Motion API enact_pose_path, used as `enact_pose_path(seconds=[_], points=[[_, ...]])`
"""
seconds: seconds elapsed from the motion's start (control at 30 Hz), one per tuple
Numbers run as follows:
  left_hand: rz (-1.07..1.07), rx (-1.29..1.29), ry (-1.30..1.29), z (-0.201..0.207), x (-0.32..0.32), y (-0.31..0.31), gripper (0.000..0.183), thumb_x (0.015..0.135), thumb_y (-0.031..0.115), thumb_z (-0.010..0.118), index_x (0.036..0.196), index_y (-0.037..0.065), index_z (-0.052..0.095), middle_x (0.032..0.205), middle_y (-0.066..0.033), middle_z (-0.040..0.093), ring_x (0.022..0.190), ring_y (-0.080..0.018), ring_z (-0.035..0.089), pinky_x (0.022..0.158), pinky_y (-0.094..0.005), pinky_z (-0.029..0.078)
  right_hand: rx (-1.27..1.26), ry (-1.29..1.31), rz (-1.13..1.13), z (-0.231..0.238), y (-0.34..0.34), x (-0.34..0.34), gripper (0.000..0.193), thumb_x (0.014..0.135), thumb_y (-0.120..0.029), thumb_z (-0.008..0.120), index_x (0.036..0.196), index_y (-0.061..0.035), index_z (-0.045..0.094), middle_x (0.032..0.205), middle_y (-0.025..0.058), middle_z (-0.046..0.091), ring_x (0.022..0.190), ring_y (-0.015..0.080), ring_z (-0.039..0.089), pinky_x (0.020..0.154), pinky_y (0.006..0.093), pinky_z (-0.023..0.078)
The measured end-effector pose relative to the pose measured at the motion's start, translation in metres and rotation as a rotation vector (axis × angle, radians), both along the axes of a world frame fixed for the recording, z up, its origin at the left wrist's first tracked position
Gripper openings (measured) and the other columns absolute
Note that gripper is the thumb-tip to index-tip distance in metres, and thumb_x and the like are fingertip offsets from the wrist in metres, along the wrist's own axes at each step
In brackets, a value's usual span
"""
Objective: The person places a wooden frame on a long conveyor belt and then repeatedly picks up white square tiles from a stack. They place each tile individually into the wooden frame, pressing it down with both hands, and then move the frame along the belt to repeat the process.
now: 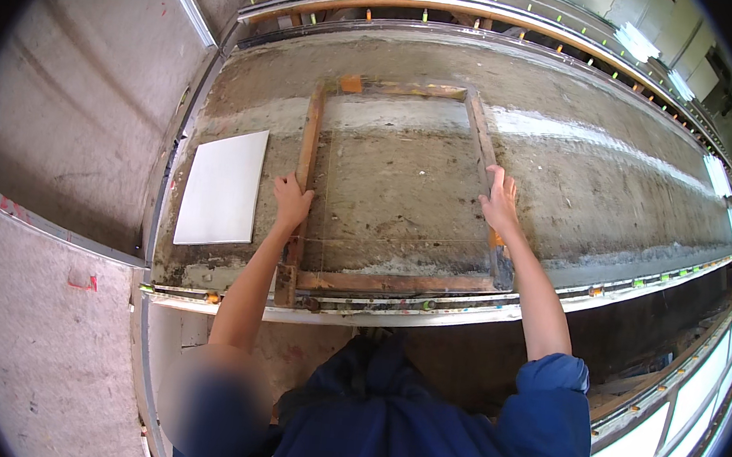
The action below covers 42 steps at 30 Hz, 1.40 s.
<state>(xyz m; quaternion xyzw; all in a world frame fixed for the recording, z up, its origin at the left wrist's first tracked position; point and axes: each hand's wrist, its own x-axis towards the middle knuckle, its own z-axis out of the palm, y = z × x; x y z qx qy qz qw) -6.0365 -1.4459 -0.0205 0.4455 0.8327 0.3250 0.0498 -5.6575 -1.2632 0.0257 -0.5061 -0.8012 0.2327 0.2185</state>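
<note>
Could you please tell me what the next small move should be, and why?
Perhaps shift the wooden frame slightly left, toward the white panel: the left hand and right hand grip its opposite sides, and the panel lies outside it.

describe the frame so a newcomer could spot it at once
On the stained table, find the left hand and right hand. They hold the brown wooden frame. Unlike the solid white panel to its left, it shows the table through its middle.
</note>
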Motion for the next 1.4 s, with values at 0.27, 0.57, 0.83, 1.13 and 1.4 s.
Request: enact_pose_path(seconds=[0.27, 0.57, 0.83, 1.13, 1.4], points=[[-0.013, -0.006, 0.075, -0.008, 0.004, -0.008, 0.064, 0.073, 0.012, 0.068, 0.126, -0.006, 0.037, 0.113, -0.0266, 0.038, 0.103, -0.0425, 0.04, 0.091, -0.0484, 0.033, 0.047, -0.039, 0.045, -0.009, 0.004, 0.005, 0.054, 0.078, 0.002, 0.062, 0.121, -0.0206, 0.037, 0.113, 0.02, 0.037, 0.113, 0.0414, 0.037, 0.097, 0.0489, 0.033], [-0.079, 0.055, -0.046, 0.011, 0.041, 0.007, 0.062, 0.076, 0.006, 0.064, 0.127, -0.011, 0.033, 0.115, -0.028, 0.035, 0.105, -0.0439, 0.037, 0.094, -0.0498, 0.03, -0.028, -0.072, -0.027, 0.003, 0.007, 0.029, 0.054, 0.081, 0.002, 0.059, 0.126, -0.0207, 0.038, 0.118, 0.0178, 0.034, 0.12, 0.0382, 0.035, 0.1, 0.047, 0.034], [-0.144, 0.084, -0.149, 0.011, 0.035, 0.006, 0.063, 0.078, 0.007, 0.062, 0.129, -0.011, 0.03, 0.122, -0.0302, 0.039, 0.112, -0.0454, 0.04, 0.097, -0.0498, 0.033, 0.062, -0.065, -0.005, -0.005, 0.011, 0.032, 0.055, 0.081, 0.0, 0.06, 0.127, -0.0229, 0.039, 0.116, 0.0175, 0.038, 0.115, 0.0397, 0.041, 0.097, 0.0467, 0.038], [-0.112, 0.09, -0.123, 0.008, 0.029, -0.007, 0.064, 0.078, 0.008, 0.062, 0.13, -0.012, 0.03, 0.122, -0.0304, 0.041, 0.115, -0.0455, 0.04, 0.097, -0.048, 0.034, 0.092, -0.132, 0.049, -0.011, 0.015, 0.022, 0.045, 0.083, -0.002, 0.06, 0.119, -0.0215, 0.043, 0.107, 0.015, 0.039, 0.107, 0.0345, 0.043, 0.092, 0.0442, 0.039], [-0.076, 0.078, -0.138, 0.007, 0.029, -0.012, 0.064, 0.078, 0.008, 0.062, 0.132, -0.008, 0.031, 0.121, -0.0285, 0.043, 0.114, -0.045, 0.041, 0.098, -0.0482, 0.034, 0.163, -0.144, 0.117, -0.014, 0.013, 0.022, 0.036, 0.083, -0.002, 0.06, 0.111, -0.0174, 0.044, 0.11, 0.0176, 0.038, 0.106, 0.0369, 0.042, 0.092, 0.0466, 0.037]])
